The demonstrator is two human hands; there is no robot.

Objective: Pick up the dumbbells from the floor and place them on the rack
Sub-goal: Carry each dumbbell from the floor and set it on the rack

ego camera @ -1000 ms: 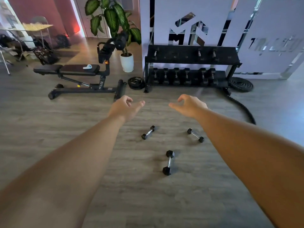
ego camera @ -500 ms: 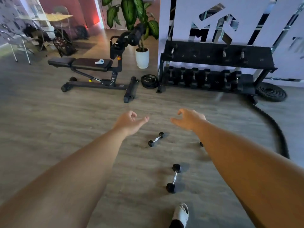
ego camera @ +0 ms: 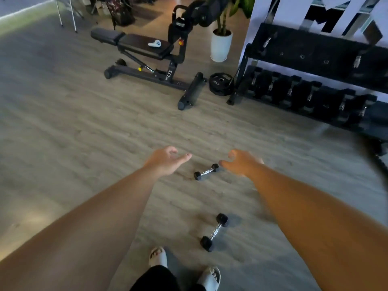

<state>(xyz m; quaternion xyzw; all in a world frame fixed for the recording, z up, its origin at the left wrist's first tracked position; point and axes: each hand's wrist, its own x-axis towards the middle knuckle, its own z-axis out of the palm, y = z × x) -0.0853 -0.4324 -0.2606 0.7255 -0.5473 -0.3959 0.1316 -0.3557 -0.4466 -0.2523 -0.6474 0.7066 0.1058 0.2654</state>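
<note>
Both hands, left hand (ego camera: 165, 160) and right hand (ego camera: 241, 162), reach forward empty, fingers loosely curled, above a dumbbell (ego camera: 206, 172).

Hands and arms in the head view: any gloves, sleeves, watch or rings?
None that show. The left hand and the right hand are bare, with no gloves, and both forearms are uncovered as far as the picture's edge: no sleeve, watch or wristband. The blur hides any rings. Lower down, dark trousers and pale open-toed slippers show.
</note>
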